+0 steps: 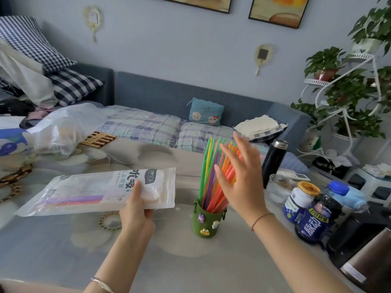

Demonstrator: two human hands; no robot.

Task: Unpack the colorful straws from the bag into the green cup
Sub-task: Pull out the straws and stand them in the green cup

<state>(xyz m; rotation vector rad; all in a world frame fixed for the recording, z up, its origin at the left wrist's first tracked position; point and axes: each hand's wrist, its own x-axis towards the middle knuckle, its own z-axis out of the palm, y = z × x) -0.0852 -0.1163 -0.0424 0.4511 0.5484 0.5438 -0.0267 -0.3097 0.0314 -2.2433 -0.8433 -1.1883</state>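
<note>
A green cup [206, 223] with small cartoon charms stands on the table in the middle. Several colorful straws [208, 172] stand in it, fanning up and to the right. My right hand [239, 178] is flat, fingers spread, in front of the straws' right side and holds nothing. My left hand [137, 210] grips the right end of a clear straw bag [95, 191] held level above the table, left of the cup. A few purple, pink and orange straws [80, 200] lie inside the bag.
A black flask [274, 162], a glass [277, 188], jars and bottles [311, 216] and a kettle [364, 256] crowd the table's right side. A crumpled plastic bag [63, 127] and wooden mats lie at far left. A sofa runs behind the table.
</note>
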